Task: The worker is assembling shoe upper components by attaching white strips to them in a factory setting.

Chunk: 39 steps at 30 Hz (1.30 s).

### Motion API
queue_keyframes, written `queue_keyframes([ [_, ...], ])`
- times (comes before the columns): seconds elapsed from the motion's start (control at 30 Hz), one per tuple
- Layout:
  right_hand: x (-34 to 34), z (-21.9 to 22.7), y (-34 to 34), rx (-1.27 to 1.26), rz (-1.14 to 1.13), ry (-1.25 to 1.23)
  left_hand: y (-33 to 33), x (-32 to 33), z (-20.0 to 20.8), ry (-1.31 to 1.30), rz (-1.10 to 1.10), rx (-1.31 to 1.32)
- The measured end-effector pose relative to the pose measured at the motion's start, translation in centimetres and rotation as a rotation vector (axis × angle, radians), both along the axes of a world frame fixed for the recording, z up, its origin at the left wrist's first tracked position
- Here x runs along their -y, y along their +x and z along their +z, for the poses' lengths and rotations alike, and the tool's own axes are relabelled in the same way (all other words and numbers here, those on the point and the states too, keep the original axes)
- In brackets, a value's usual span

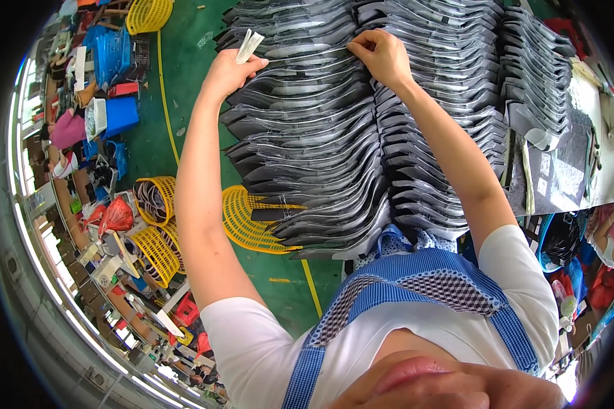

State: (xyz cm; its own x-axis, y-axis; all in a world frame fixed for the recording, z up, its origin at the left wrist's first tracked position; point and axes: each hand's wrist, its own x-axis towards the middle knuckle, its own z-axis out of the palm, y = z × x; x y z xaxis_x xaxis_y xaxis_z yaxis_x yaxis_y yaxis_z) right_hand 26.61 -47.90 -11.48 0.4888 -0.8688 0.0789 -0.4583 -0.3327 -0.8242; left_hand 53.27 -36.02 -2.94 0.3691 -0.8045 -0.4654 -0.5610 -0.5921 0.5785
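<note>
Long overlapping rows of thin, dark grey, curved flat pieces [314,136] lie in front of me, their edges wavy and partly shiny. At the left end of the nearest row, my left hand [230,71] is closed on a small bundle of white strips [250,46], with thumb and fingertips by the edge of a dark piece. My right hand [383,60] pinches at the right end of that same row, next to the second row [443,82]. Whatever sits between its fingertips is too small to make out.
Right of these rows are another row of dark pieces [535,75] and a light-topped table [587,102]. Yellow baskets [252,228] stand on the green floor [205,20] to the left, below the rows. Blue crates [119,116] and cluttered benches line the far left.
</note>
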Motion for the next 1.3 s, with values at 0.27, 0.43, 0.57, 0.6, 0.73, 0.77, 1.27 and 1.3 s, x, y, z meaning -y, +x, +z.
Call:
queue_keyframes([
  [0.27,0.4,-0.1,0.5,-0.102,0.039,-0.173,0.6,1.0,-1.1,-0.06,-0.063,0.383],
  [0.43,0.7,0.9,0.1,0.15,-0.029,-0.119,1.2,-0.6,1.7,-0.477,0.051,0.345],
  [0.57,-1.8,9.9,0.8,0.577,0.22,0.302,-6.8,-1.6,9.1,-0.69,0.025,-0.31],
  [0.6,-2.5,12.3,1.2,0.636,0.297,0.354,-8.0,-2.3,10.1,-0.71,0.028,-0.646],
  [0.73,-4.1,17.2,1.4,0.851,0.544,0.671,-12.0,-4.5,10.9,-0.639,0.057,-0.854],
  [0.77,-4.5,17.7,1.3,0.791,0.629,0.558,-12.5,-4.8,10.8,-0.632,0.061,-0.869],
  [1.27,-8.1,18.1,-1.2,0.653,0.584,0.484,-16.1,-9.1,10.5,-0.703,0.089,-0.668],
  [1.3,-8.3,18.2,-1.4,0.652,0.583,0.481,-16.3,-9.3,10.4,-0.689,0.083,-0.656],
])
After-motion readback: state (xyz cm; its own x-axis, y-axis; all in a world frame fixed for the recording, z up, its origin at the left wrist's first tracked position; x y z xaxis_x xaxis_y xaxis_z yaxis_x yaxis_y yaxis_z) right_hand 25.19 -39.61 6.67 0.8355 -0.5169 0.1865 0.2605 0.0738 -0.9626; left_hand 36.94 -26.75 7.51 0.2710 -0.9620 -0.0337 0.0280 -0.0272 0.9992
